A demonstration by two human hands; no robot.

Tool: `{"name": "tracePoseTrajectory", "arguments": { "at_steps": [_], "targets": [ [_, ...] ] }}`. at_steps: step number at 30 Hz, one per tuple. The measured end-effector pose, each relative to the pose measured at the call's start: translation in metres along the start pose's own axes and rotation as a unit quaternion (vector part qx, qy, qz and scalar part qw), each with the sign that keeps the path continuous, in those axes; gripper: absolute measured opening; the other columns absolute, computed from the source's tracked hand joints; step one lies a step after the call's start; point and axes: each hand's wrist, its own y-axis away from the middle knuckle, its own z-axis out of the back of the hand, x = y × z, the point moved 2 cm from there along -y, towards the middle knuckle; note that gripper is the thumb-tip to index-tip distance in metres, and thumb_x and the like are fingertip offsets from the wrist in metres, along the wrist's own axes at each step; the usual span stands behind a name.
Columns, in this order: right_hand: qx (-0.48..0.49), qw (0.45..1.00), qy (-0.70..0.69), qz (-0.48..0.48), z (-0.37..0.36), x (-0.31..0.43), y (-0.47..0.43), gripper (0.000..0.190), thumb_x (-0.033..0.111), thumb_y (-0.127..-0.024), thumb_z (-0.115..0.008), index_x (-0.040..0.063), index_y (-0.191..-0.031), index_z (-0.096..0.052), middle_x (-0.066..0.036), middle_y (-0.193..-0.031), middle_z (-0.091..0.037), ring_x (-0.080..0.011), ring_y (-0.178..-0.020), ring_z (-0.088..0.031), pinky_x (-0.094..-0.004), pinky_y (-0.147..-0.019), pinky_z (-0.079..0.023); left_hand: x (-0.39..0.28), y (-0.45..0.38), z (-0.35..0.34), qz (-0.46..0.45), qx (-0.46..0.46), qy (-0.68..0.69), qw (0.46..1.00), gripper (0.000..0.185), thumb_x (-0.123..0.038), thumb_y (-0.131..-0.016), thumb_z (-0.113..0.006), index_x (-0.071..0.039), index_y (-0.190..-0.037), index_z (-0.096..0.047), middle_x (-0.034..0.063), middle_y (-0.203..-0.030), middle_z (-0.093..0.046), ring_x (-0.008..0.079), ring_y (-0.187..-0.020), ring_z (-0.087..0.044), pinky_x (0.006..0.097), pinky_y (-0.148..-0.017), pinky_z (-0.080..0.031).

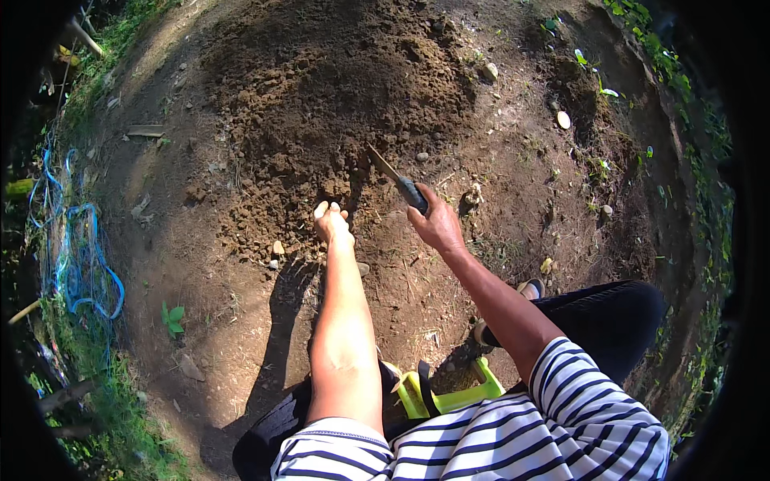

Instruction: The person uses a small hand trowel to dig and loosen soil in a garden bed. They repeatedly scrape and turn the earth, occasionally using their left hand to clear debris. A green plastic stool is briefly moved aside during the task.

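In my right hand [437, 222] is the dark handle of a knife [385, 163]; its blade points up and left over loose brown soil [337, 90]. My left hand [332, 222] reaches to the near edge of that soil, palm side partly turned up and fingers curled. A clod of soil lies just beyond its fingertips. Whether the fingers hold anything cannot be told. The knife is right of and beyond my left hand, apart from it.
Small stones [490, 72] lie around the soil. Tangled blue cord [96, 258] and grass border the left side; leafy plants [680, 78] edge the right. A yellow-green plastic object [445, 400] is close to my body. A flat piece of wood [145, 130] rests at upper left.
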Motion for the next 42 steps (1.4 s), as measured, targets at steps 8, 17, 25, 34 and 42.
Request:
{"name": "tracePoseTrajectory", "arguments": {
  "at_steps": [8, 17, 25, 34, 42],
  "targets": [
    [0.043, 0.808, -0.481, -0.337, -0.009, -0.046, 0.041, 0.024, 0.021, -0.078, -0.067, 0.004, -0.085, -0.052, -0.006, -0.063, -0.053, -0.0178, -0.045, -0.051, -0.0326, -0.036, -0.041, -0.033, 0.021, -0.005, -0.138, 0.014, -0.212, 0.967, 0.050, 0.004, -0.073, -0.068, -0.003, -0.120, -0.051, 0.0105, -0.093, -0.061, 0.0115, -0.057, -0.052, 0.0253, -0.043, -0.037],
    [0.071, 0.652, -0.661, -0.363, 0.005, -0.043, 0.057, 0.023, 0.019, -0.081, -0.059, 0.004, -0.097, -0.051, -0.009, -0.070, -0.056, -0.0212, -0.049, -0.057, -0.0400, -0.045, -0.053, -0.150, 0.089, -0.008, -0.229, 0.080, -0.304, 0.921, 0.033, -0.009, -0.086, -0.063, 0.003, -0.116, -0.056, 0.0121, -0.099, -0.064, 0.0160, -0.064, -0.059, 0.0292, -0.058, -0.049],
    [0.070, 0.725, -0.584, -0.359, 0.019, -0.051, 0.057, 0.017, 0.019, -0.080, -0.064, 0.007, -0.083, -0.053, -0.006, -0.064, -0.052, -0.0175, -0.045, -0.052, -0.0302, -0.035, -0.039, -0.217, 0.144, -0.049, -0.298, 0.084, -0.555, 0.772, 0.034, -0.023, -0.083, -0.067, -0.009, -0.114, -0.061, 0.0122, -0.112, -0.063, 0.0244, -0.106, -0.059, 0.0384, -0.091, -0.046],
    [0.067, 0.715, -0.597, -0.357, 0.035, -0.053, 0.060, 0.021, 0.026, -0.084, -0.060, 0.007, -0.091, -0.051, -0.005, -0.063, -0.053, -0.0158, -0.045, -0.053, -0.0293, -0.037, -0.044, -0.224, 0.168, -0.042, -0.314, 0.109, -0.589, 0.736, 0.035, -0.023, -0.084, -0.066, -0.010, -0.116, -0.060, 0.0104, -0.111, -0.063, 0.0229, -0.101, -0.060, 0.0376, -0.086, -0.048],
    [0.090, 0.779, -0.519, -0.339, 0.108, -0.030, 0.073, 0.024, 0.032, -0.090, -0.055, 0.010, -0.098, -0.046, -0.003, -0.065, -0.053, -0.0110, -0.047, -0.051, -0.0232, -0.034, -0.037, -0.240, 0.093, -0.069, -0.294, 0.153, -0.608, 0.722, 0.033, -0.023, -0.086, -0.064, -0.010, -0.117, -0.059, 0.0109, -0.114, -0.062, 0.0237, -0.102, -0.060, 0.0377, -0.085, -0.049]
  ]
}}
